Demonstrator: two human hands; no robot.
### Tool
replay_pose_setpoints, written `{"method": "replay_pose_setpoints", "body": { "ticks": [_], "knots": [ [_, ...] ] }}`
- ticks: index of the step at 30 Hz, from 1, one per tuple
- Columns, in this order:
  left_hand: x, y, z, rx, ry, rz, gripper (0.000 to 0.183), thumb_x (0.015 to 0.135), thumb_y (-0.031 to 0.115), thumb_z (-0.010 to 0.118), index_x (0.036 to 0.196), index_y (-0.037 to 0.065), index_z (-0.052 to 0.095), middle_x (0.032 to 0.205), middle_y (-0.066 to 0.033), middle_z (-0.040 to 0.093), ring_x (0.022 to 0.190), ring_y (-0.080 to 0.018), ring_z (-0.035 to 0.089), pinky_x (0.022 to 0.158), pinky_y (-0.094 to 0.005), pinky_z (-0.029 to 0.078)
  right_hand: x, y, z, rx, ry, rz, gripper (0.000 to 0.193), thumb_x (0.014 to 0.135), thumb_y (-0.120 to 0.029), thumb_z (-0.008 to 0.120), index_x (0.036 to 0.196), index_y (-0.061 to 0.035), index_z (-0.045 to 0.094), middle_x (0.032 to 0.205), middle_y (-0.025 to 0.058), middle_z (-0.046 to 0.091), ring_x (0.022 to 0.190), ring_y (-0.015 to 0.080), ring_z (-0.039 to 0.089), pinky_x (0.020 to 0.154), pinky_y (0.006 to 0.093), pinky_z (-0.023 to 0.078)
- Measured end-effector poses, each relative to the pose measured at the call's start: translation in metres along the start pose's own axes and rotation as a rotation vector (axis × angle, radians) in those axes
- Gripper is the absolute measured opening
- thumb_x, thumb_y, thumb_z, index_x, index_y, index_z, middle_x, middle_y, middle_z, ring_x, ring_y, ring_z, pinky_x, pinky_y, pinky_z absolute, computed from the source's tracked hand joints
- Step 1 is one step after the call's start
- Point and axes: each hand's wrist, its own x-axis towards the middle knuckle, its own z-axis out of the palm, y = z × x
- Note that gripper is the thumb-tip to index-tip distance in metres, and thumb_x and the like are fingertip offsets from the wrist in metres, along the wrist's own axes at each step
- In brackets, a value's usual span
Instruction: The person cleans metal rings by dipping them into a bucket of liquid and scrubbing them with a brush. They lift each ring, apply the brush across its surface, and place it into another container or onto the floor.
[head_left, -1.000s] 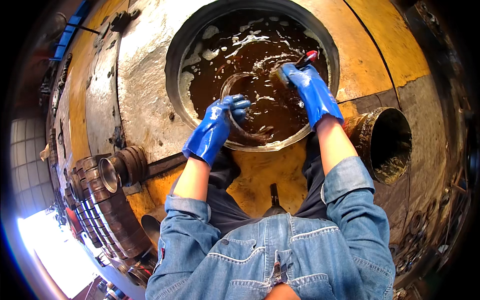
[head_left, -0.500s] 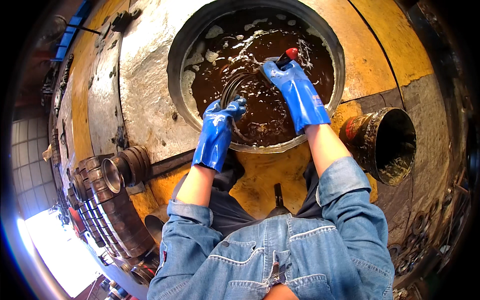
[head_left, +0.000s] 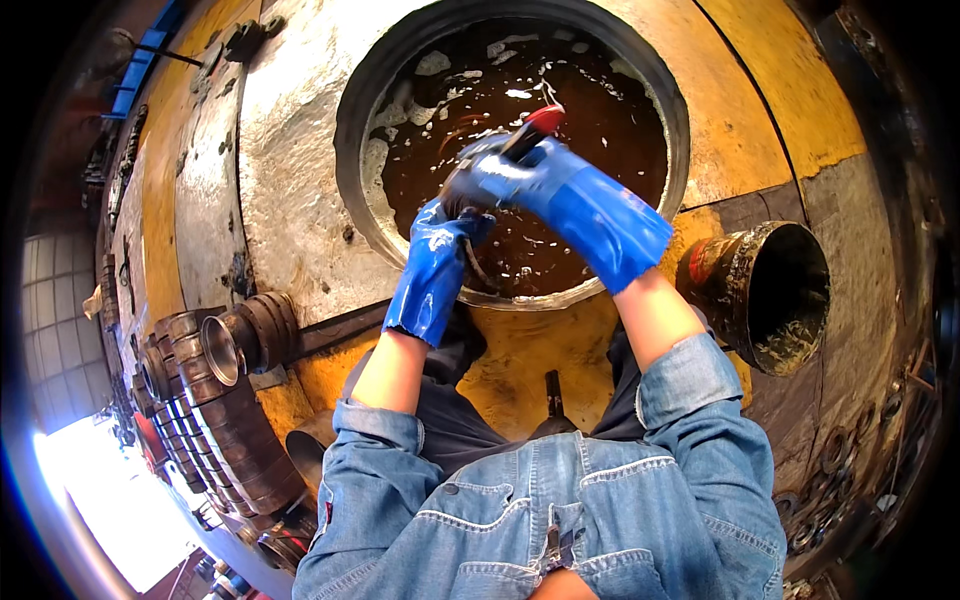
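Both my hands wear blue rubber gloves and are over a wide round tub (head_left: 362,90) of brown, foamy liquid. My left hand (head_left: 436,245) is closed on the near-left side of a metal ring (head_left: 478,268), most of which the gloves hide. In my right hand (head_left: 535,178), smeared by motion, is a tool with a black and red handle (head_left: 545,121). Its red end points up and away from me. The tool's working end is hidden at the ring, next to my left fingers.
Right of the tub, a grimy metal cylinder (head_left: 710,270) lies with its open end toward the right. Several metal rings (head_left: 255,335) stand stacked at the left. More rings (head_left: 838,445) lie at the far right. Worn metal plates (head_left: 290,170) surround the tub.
My right hand has swept left and slightly nearer with the red-ended tool, from the ring's far right side over to my left fingers. My left hand stays almost in place.
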Motion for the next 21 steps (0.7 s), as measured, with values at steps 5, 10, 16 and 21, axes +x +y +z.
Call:
{"method": "replay_pose_setpoints", "body": {
  "ticks": [5,10,16,21],
  "knots": [
    [-0.005,0.010,0.016,0.001,-0.097,0.003,0.038,0.099,0.004,0.067,0.136,-0.003,0.066,0.121,-0.0109,0.076,0.092,-0.0164,0.072,0.083,-0.0288,0.058,0.029,0.030,-0.030,-0.333,0.047,0.113,0.036,0.095,-0.037,0.068,0.107,-0.0045,0.077,0.098,0.0142,0.078,0.092,0.0188,0.074,0.086,0.0348,0.056],
    [-0.013,0.020,0.013,-0.029,-0.134,-0.059,0.039,0.103,0.009,0.068,0.140,-0.001,0.063,0.121,-0.0122,0.077,0.088,-0.0151,0.073,0.083,-0.0292,0.060,0.027,0.072,-0.071,-0.422,0.391,0.388,0.045,0.094,-0.039,0.063,0.114,-0.0004,0.074,0.104,0.0235,0.076,0.098,0.0378,0.074,0.090,0.0441,0.055],
    [-0.009,0.033,0.016,-0.140,-0.392,-0.218,0.043,0.108,0.029,0.066,0.140,0.000,0.064,0.111,-0.0122,0.079,0.079,-0.0086,0.067,0.078,-0.0283,0.058,0.017,0.083,-0.086,-0.720,0.490,0.556,0.046,0.092,-0.041,0.069,0.113,-0.0007,0.075,0.109,0.0230,0.077,0.105,0.0390,0.074,0.093,0.0438,0.056],
    [-0.005,0.020,0.032,-0.181,-0.379,0.003,0.049,0.109,0.023,0.065,0.149,-0.003,0.056,0.123,-0.0161,0.075,0.086,-0.0130,0.070,0.084,-0.0318,0.061,-0.003,0.054,-0.097,-0.633,0.640,0.512,0.047,0.097,-0.040,0.062,0.126,-0.0038,0.073,0.122,0.0208,0.076,0.114,0.0390,0.073,0.099,0.0446,0.057]
  ]
}}
